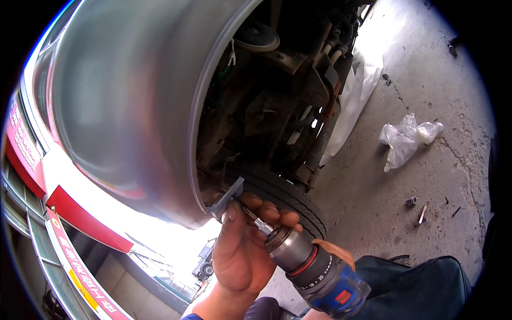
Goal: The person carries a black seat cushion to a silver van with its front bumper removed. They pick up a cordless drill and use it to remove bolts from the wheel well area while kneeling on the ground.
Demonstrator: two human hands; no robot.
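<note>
My left hand (pixel 240 256) is raised to the lower edge of a silver-grey car body panel (pixel 122 106), its thumb and fingers closed on a small grey bracket (pixel 228 196) at the panel's corner. Close by the same fingers is the slim bit (pixel 249 213) of a blue and black cordless drill (pixel 304 262), which points up and left at the bracket. My right hand (pixel 336 253) grips the drill from behind; only a finger and a bit of skin at the lower edge show. Whether a screw sits at the bit's tip is hidden by the left fingers.
Dark underbody parts and a tyre (pixel 282 194) lie just beyond my hands. On the concrete floor at right are a crumpled clear plastic bag (pixel 408 138), a metal socket (pixel 410 201) and small bits. A dark bag (pixel 421 288) sits at the lower right.
</note>
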